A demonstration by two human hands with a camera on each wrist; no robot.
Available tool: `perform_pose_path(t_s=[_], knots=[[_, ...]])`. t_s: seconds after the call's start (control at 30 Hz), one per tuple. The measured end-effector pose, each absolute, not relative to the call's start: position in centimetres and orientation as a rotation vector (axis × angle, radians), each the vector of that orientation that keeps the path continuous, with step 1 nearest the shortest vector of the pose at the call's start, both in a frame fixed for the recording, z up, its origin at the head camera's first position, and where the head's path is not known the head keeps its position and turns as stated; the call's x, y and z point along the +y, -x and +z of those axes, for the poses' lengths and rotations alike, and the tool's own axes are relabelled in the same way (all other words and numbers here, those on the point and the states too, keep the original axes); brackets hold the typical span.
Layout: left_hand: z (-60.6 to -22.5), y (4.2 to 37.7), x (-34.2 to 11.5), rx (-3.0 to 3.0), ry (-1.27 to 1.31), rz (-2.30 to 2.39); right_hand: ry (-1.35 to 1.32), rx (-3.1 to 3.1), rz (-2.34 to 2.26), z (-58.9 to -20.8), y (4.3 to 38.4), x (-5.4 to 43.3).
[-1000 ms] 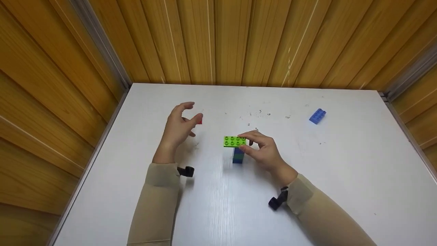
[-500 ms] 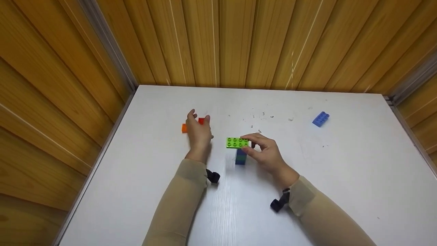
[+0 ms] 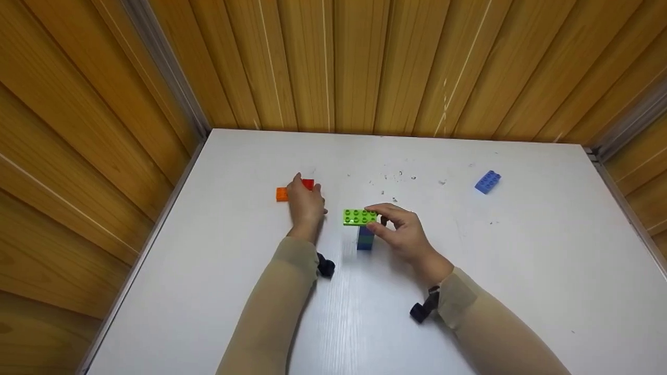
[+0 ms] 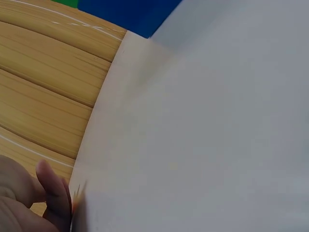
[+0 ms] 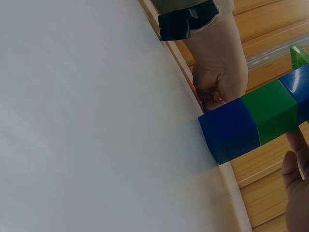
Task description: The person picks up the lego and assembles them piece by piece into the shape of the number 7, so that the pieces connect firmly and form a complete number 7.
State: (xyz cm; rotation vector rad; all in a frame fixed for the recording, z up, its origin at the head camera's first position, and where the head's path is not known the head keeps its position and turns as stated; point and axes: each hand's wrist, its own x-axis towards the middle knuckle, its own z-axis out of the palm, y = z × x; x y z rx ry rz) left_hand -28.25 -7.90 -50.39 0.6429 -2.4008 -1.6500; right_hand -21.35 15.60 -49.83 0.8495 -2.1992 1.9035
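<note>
In the head view my right hand pinches a lime-green toy building brick by its right end, thumb in front and fingers behind. The brick lies crosswise at the top of an upright stack of blue and green bricks. From the right wrist, this stack shows a blue, a green and another blue block. Farther left, my left hand reaches down over a red brick and an orange brick. Its fingers are around the red one, but whether they grip it is hidden.
Toward the right back of the white table lies a loose blue brick. Wood-look panels rise behind the table and along its sides. Small dark marks dot the surface near the back middle.
My left hand has moved right and lowered over the red brick, uncovering the orange one; its fingers have drawn closer together. My right hand stays at the lime-green brick. The head view has shifted slightly.
</note>
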Motion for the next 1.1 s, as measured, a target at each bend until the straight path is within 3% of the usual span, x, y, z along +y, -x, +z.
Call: perform_pose_path(t_s=[0.5, 1.1], knots=[[-50.2, 29.2, -8.3, -2.519, -0.644, -1.549, -0.832, -2.215, 1.919, -50.0, 21.6, 15.8], [-46.3, 26.4, -7.9, -2.474, -0.416, -1.726, -0.805, -2.262, 1.897, -49.9, 21.5, 15.7]])
